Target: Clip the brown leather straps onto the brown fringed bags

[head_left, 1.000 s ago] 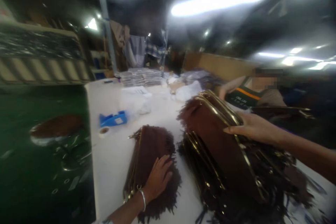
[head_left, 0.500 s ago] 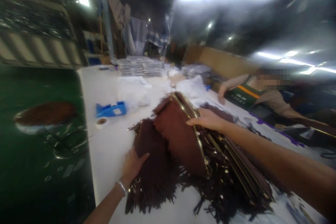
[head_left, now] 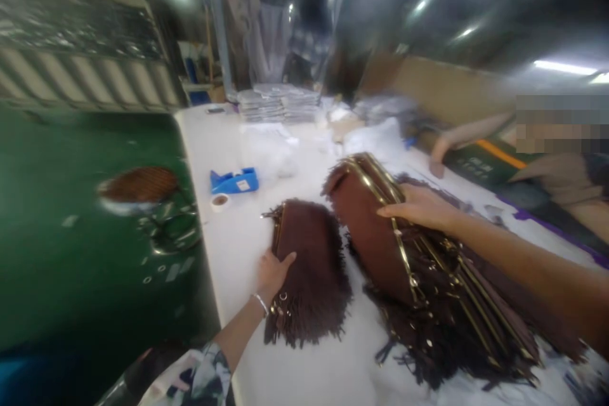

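Note:
A brown fringed bag with a gold zip edge lies flat on the white table. My left hand grips its left edge, thumb on top. To its right, several more brown fringed bags lean in a row on their edges. My right hand rests on the gold top edge of the front bag in that row, fingers curled over it.
A blue tape dispenser and a roll of tape lie beyond the bags. Stacks of clear packets and white plastic bags sit at the far end. Another person leans on the table at right. A green floor lies left.
The view has swung right. My left hand went from lying flat on the single bag to gripping its left edge. My right hand stays on the leaning row's front bag.

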A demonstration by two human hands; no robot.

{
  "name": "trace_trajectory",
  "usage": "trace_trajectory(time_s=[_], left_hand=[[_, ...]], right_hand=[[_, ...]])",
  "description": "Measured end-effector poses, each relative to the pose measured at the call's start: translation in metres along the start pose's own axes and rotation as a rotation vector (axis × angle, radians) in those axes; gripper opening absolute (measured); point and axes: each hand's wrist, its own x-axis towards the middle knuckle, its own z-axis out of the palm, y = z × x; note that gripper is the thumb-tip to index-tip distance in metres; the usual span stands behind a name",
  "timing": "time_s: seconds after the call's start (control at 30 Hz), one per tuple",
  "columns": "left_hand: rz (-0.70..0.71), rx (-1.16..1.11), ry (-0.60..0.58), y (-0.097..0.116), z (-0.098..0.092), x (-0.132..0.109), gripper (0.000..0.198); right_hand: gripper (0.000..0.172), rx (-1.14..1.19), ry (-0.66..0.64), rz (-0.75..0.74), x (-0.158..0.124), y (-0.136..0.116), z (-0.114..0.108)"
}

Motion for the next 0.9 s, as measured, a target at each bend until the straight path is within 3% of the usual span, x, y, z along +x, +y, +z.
trace_trajectory(time_s=[0.17,0.33,0.5,0.7,0.9], left_hand=[[-0.033,-0.042,0.082,0.002,0.021,-0.024,0.079],[-0.015,-0.055,0.171,-0.002,0.038,-0.043,0.077],[0.006,-0.073,0.194,-0.008,0.040,-0.040,0.074],[-0.015,-0.105,0.168,-0.007,0.038,-0.040,0.078],[-0.040,-0.189,0.128,-0.006,0.035,-0.038,0.087]], right_hand=[[0.053,0.063,-0.005,-0.018,-0.012,0.001,0.013],[0.046,0.119,-0.036,-0.003,-0.025,-0.004,0.020],[0.042,0.289,-0.027,0.115,-0.039,-0.001,0.014],[0.042,0.744,-0.042,0.230,-0.059,0.000,-0.008],[0.036,0.986,0.063,0.342,-0.067,0.009,-0.008]])
